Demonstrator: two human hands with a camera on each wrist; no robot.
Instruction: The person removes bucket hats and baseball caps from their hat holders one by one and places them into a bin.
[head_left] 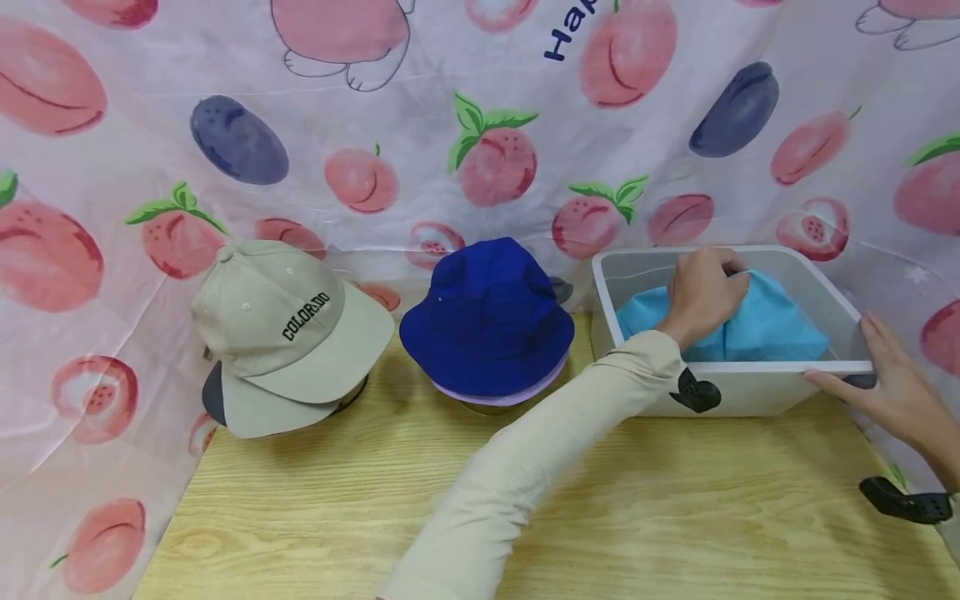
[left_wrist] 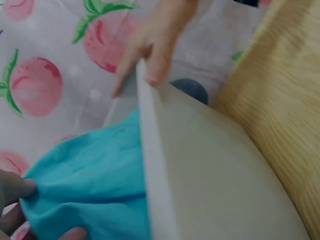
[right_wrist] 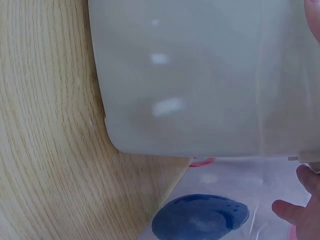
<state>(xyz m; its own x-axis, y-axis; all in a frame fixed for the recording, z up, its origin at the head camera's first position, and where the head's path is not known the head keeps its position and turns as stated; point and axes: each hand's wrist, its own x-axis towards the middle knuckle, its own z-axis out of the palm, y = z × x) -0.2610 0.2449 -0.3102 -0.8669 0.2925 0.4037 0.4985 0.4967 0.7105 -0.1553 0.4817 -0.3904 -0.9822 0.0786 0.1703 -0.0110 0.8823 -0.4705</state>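
A light-blue cloth hat (head_left: pixel 776 325) lies inside a grey-white plastic bin (head_left: pixel 780 387), its fabric bunched and creased. My left hand (head_left: pixel 705 292) reaches over the bin's front rim and pinches the hat's upper part. In the left wrist view, fingertips (left_wrist: pixel 22 187) press into the turquoise fabric (left_wrist: pixel 95 170) near the lower left corner. My right hand (head_left: pixel 896 387) holds the bin's front right corner, thumb on the front rim and fingers along the right side. The right wrist view shows the bin's outer wall (right_wrist: pixel 190 85) and only some fingers (right_wrist: pixel 290 212) of that hand.
Left of the bin, a navy bucket hat (head_left: pixel 491 317) sits over a lilac one (head_left: pixel 517 393). Farther left are stacked caps, a beige "COLORADO" cap (head_left: pixel 277 308) on top. They stand on a wooden table (head_left: pixel 315 517) before a fruit-print curtain (head_left: pixel 420 100).
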